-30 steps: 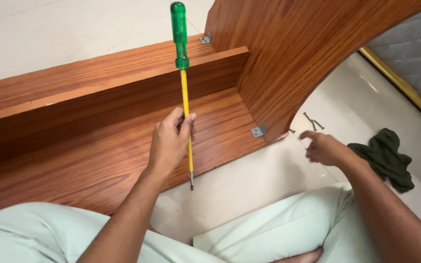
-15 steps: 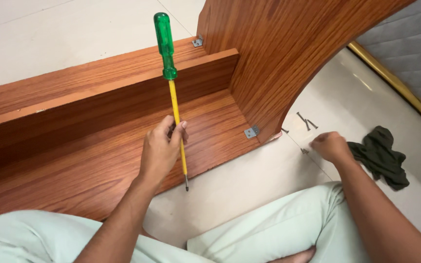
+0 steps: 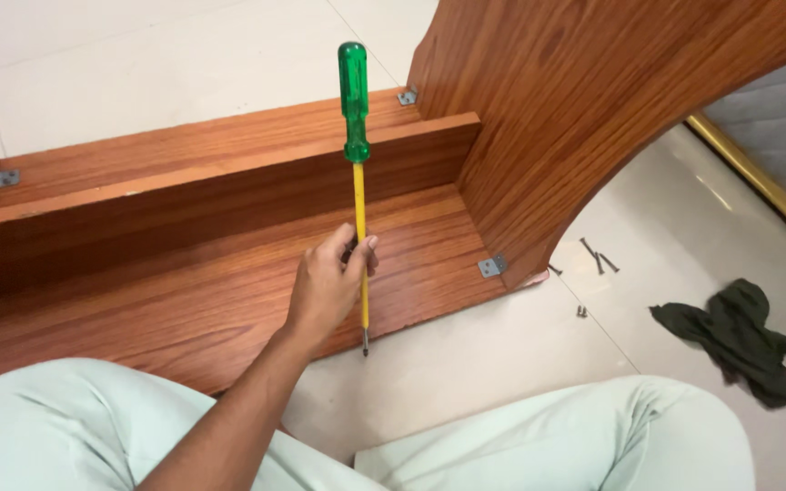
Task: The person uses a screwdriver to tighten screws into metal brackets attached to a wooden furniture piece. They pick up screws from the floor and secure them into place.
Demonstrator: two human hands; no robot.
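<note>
Left hand (image 3: 327, 286): forearm rising from the lower left over the lap, wrist straight, back of the hand toward the camera, fingers curled around the lower part of a yellow shaft. Right hand: out of view. Screwdriver (image 3: 357, 182): long, held near upright, translucent green handle at the top, metal tip pointing down and hanging just above the pale floor (image 3: 502, 355) beside the edge of the wooden panel. Wooden furniture piece (image 3: 184, 264): reddish-brown grain, a flat panel with a raised rail behind it and a tall curved side panel (image 3: 575, 109) to the right. Metal corner bracket (image 3: 492, 266): grey, at the joint between flat panel and side panel. Loose screws (image 3: 596, 255): several, dark, on the floor right of the bracket. Dark green cloth (image 3: 739, 336): crumpled, on the floor at far right. Pale trousered knees (image 3: 65, 418): along the bottom edge.
</note>
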